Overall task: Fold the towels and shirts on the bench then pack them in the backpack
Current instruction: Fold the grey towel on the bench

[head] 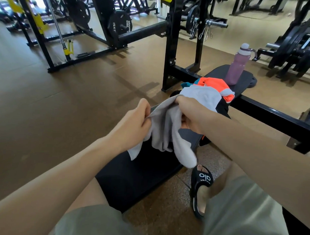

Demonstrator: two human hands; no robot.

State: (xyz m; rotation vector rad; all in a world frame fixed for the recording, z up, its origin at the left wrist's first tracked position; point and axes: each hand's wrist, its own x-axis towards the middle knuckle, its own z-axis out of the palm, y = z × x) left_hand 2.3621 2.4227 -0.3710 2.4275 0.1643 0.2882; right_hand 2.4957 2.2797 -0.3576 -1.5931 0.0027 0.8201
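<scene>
I sit astride a black padded bench point(133, 180). Both hands hold a light grey shirt point(167, 134) above the bench. My left hand point(134, 123) pinches its edge on the left, and my right hand point(191, 115) grips bunched fabric on the right. The cloth hangs crumpled between them, with one sleeve dangling low. Behind my right hand lies a heap of clothes on the bench: an orange and white garment point(217, 86), a teal piece point(187, 84) and dark fabric point(222, 108). No backpack is in view.
A pink water bottle point(237, 66) stands at the bench's far end. The black rack uprights point(170, 47) and a loaded barbell point(204, 22) rise behind the pile. A black frame bar point(275, 120) runs right. My sandalled foot point(201, 188) rests on the floor.
</scene>
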